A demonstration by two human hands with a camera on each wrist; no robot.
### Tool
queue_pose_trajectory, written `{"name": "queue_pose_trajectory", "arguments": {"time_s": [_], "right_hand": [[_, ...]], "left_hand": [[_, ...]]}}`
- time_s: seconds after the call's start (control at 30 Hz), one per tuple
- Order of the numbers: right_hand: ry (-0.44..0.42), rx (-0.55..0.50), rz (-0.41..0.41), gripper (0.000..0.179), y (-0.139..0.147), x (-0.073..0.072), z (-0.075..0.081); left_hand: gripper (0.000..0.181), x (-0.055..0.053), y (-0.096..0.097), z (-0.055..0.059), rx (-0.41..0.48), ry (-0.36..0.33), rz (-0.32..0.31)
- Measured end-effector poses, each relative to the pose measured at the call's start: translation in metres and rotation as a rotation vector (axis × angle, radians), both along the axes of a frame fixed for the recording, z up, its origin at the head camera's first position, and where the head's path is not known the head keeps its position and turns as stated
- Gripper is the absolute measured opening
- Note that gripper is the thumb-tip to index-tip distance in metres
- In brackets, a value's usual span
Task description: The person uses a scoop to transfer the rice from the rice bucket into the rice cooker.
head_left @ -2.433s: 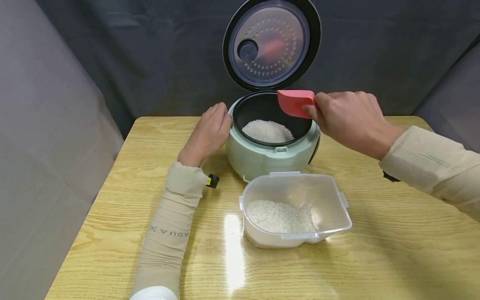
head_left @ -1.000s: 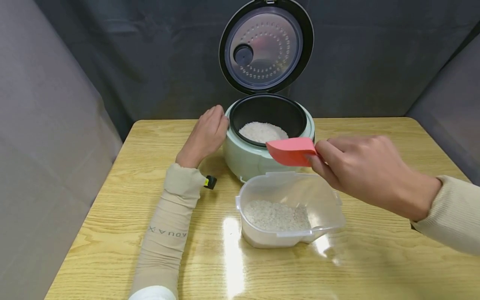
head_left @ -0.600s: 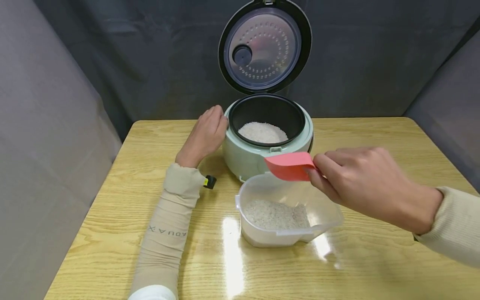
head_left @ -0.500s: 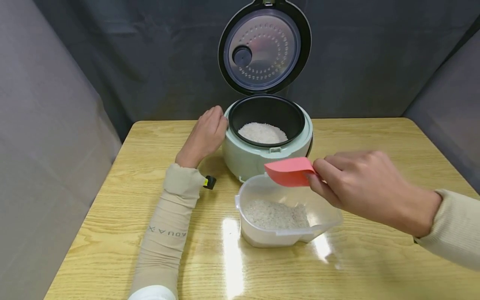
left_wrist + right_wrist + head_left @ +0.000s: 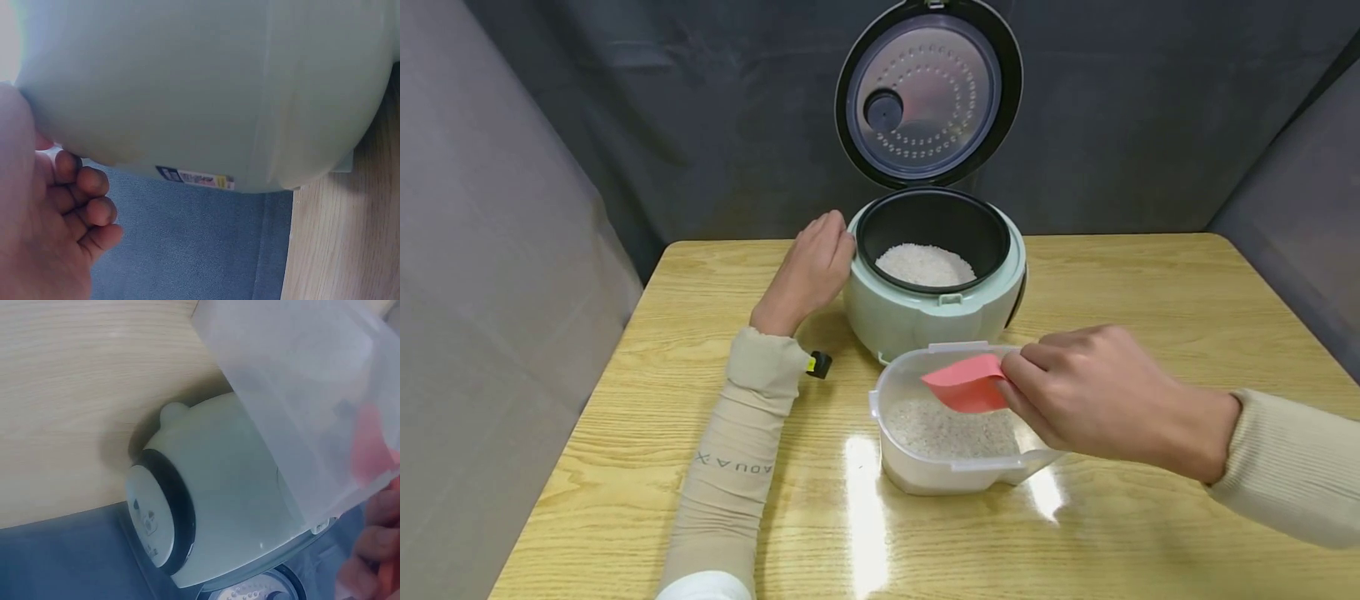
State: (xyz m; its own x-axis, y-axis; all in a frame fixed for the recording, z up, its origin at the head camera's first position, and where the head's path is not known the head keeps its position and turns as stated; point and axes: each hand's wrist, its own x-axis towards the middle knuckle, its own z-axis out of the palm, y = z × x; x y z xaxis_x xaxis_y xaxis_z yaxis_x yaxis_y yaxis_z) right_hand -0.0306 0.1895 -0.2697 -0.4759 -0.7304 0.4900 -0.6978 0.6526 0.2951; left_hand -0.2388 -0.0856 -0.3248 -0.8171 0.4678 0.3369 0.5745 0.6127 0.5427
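Observation:
My right hand (image 5: 1097, 396) grips a pink scoop (image 5: 966, 385) by its handle, its bowl over the clear plastic bin (image 5: 921, 471) of rice (image 5: 951, 429). In the right wrist view the scoop (image 5: 369, 447) shows through the bin's translucent wall (image 5: 300, 394). My left hand (image 5: 808, 271) holds the upper left side of a pale green rice cooker (image 5: 917, 321). Seen from the left wrist, the fingertips (image 5: 94, 181) curl at the cooker's edge (image 5: 187, 94); the thumb's contact is partly hidden. White rice (image 5: 925, 264) lies heaped in the black inner pot (image 5: 955, 212).
The cooker's lid (image 5: 928, 100) stands raised at the back, near a dark curtain (image 5: 1120, 117). Both containers stand on a wooden table (image 5: 1150, 283), the bin in front of the cooker. A grey wall panel (image 5: 512, 292) runs along the left side.
My right hand has brought the scoop from above the cooker's pot toward me and down, to the bin's opening. The left hand stays on the cooker.

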Motion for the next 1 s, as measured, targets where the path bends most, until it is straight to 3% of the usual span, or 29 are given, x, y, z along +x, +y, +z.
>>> {"name": "queue_pose_trajectory", "arguments": {"time_s": [0.57, 0.77, 1.0], "right_hand": [[-0.068, 0.087, 0.045, 0.046, -0.016, -0.014, -0.004], [-0.126, 0.157, 0.041, 0.026, -0.020, -0.018, -0.007], [-0.147, 0.259, 0.021, 0.025, -0.026, -0.019, -0.008]], "left_hand": [[0.025, -0.002, 0.000, -0.001, 0.007, 0.040, -0.013], [0.025, -0.003, 0.000, -0.002, 0.009, 0.050, -0.015], [0.026, -0.002, -0.001, -0.002, -0.001, 0.053, -0.004]]}}
